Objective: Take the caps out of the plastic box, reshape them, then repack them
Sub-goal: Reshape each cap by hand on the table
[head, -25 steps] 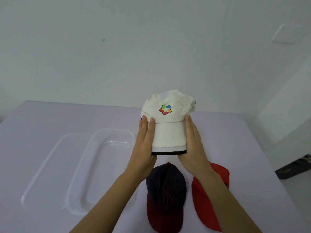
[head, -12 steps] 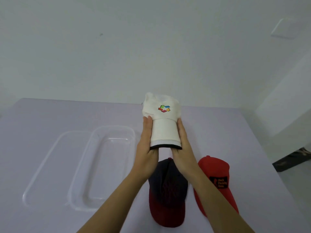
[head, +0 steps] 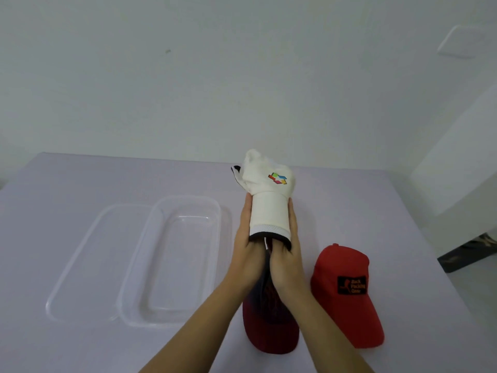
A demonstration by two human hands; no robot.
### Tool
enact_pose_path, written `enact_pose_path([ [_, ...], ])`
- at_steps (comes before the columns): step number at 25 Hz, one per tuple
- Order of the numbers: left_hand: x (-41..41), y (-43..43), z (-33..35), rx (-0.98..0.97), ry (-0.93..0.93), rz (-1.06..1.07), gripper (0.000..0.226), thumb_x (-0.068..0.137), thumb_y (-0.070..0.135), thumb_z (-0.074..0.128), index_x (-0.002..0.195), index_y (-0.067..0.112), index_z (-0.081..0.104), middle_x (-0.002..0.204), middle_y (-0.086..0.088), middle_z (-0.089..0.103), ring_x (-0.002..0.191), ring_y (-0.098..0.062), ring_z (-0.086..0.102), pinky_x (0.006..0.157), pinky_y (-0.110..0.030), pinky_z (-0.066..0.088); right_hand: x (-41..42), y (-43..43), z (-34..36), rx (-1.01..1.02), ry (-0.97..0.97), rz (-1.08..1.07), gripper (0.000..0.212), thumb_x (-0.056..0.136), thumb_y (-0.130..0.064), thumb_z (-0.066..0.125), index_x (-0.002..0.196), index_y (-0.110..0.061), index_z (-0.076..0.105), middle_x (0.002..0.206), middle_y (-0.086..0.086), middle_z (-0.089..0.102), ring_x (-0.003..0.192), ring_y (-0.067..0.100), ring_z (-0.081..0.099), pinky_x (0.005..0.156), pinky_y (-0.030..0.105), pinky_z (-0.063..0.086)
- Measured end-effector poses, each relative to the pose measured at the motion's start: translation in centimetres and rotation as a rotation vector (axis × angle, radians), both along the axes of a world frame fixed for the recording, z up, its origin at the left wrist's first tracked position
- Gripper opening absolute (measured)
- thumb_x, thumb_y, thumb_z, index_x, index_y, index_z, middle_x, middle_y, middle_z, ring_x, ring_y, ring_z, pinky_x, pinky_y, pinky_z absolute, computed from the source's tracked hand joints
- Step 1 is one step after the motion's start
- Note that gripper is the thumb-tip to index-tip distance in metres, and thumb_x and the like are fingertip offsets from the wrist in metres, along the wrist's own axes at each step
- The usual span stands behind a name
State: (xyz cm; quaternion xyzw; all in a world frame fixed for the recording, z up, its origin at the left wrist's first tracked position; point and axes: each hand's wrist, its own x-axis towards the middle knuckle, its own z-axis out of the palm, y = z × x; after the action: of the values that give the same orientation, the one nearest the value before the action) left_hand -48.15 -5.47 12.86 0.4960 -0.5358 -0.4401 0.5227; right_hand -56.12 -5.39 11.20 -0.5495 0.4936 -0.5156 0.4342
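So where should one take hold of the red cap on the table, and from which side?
Probably by its brim, from the near side: the red cap lies crown up with the stiff brim pointing toward the person, clear of the dark cap beside it.

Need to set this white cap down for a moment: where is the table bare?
Bare: the far strip of table behind the box and lid, the stretch right of the red cap, and the near left corner. Crowded: below the white cap, where the dark cap and red cap lie side by side.
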Motion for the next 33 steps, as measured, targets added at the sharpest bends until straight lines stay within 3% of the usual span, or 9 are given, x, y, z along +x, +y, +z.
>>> enact_pose_path([
  [4,3.3,-1.0,0.1,-0.053,-0.277,-0.023,0.061,0.098,-0.003,0.036,0.144,0.028,0.009,0.145,0.019,0.032,0.13,0.016,0.031,0.104,-0.008,0.03,-2.8,-0.7,0.7,0.006,0.176,0.026,0.075,0.092,0.008,0.045,0.144,-0.03,0.006,0.145,-0.013,0.027,0.116,-0.024,0.036,0.095,0.0,0.033],
  [8,3.5,-0.6,0.7,-0.115,-0.627,-0.061,0.076,0.089,-0.005,0.039,0.145,0.031,0.004,0.159,0.0,0.001,0.147,-0.021,-0.002,0.114,-0.034,0.019,-3.9,-1.3,0.9,-0.115,0.519,-0.011,0.091,0.085,0.012,0.049,0.145,-0.032,-0.004,0.159,0.003,0.005,0.142,0.012,0.02,0.107,0.021,0.032],
  [11,1.9,0.7,1.1,-0.203,-0.463,-0.026,0.067,0.086,0.006,0.036,0.14,0.039,0.013,0.155,0.008,0.004,0.146,-0.016,0.003,0.112,-0.025,0.019,-2.1,-0.7,1.2,-0.129,0.342,0.045,0.08,0.088,0.003,0.046,0.147,-0.032,0.005,0.159,-0.002,0.011,0.146,0.012,0.012,0.116,0.039,0.025],
  [15,0.6,1.8,1.0,-0.295,-0.369,0.113,0.04,0.1,0.01,0.043,0.127,0.038,0.047,0.127,0.026,0.057,0.121,0.008,0.049,0.094,-0.014,0.045,-0.3,0.8,1.9,-0.124,0.2,-0.033,0.045,0.096,-0.006,0.046,0.132,-0.031,0.038,0.121,-0.029,0.05,0.115,-0.013,0.05,0.084,0.006,0.046],
  [19,0.8,1.4,1.9,-0.055,0.012,0.009,0.057,0.094,0.009,0.039,0.138,0.043,0.027,0.151,0.015,0.032,0.134,0.013,0.028,0.107,-0.015,0.033,-0.5,0.1,1.7,-0.018,-0.084,0.077,0.064,0.091,-0.013,0.054,0.142,-0.03,0.021,0.143,-0.018,0.034,0.127,-0.009,0.04,0.099,0.014,0.041],
  [24,-0.5,1.8,3.4,-0.059,0.29,0.054,0.044,0.101,0.008,0.04,0.13,0.04,0.044,0.114,0.039,0.057,0.112,0.02,0.05,0.09,-0.004,0.042,1.7,0.1,3.0,-0.132,0.148,-0.051,0.043,0.096,-0.012,0.049,0.135,-0.029,0.04,0.108,-0.03,0.062,0.097,-0.016,0.059,0.073,0.005,0.048],
  [27,-0.7,1.6,3.0,-0.012,0.507,0.246,0.044,0.089,0.012,0.062,0.132,0.016,0.054,0.119,0.01,0.068,0.117,-0.005,0.057,0.101,-0.023,0.043,1.8,0.4,1.2,-0.11,0.172,-0.194,0.047,0.089,-0.024,0.063,0.132,-0.032,0.046,0.122,-0.023,0.058,0.109,-0.011,0.056,0.087,0.007,0.045],
  [30,0.4,2.3,2.1,-0.198,-0.068,0.176,0.037,0.098,0.018,0.048,0.129,0.038,0.048,0.136,0.015,0.054,0.124,0.001,0.05,0.101,-0.017,0.043,-0.1,0.2,0.1,-0.262,0.327,-0.022,0.046,0.097,-0.008,0.048,0.134,-0.034,0.038,0.126,-0.028,0.056,0.115,-0.011,0.052,0.086,0.007,0.046],
  [33,2.8,1.4,0.1,-0.222,-0.316,0.014,0.063,0.088,0.012,0.038,0.136,0.048,0.019,0.156,0.014,0.008,0.146,-0.007,0.011,0.115,-0.03,0.028,-2.4,-1.0,0.5,-0.306,0.328,0.18,0.076,0.089,0.009,0.044,0.146,-0.036,0.022,0.158,-0.003,0.014,0.142,0.006,0.023,0.111,0.028,0.034],
])
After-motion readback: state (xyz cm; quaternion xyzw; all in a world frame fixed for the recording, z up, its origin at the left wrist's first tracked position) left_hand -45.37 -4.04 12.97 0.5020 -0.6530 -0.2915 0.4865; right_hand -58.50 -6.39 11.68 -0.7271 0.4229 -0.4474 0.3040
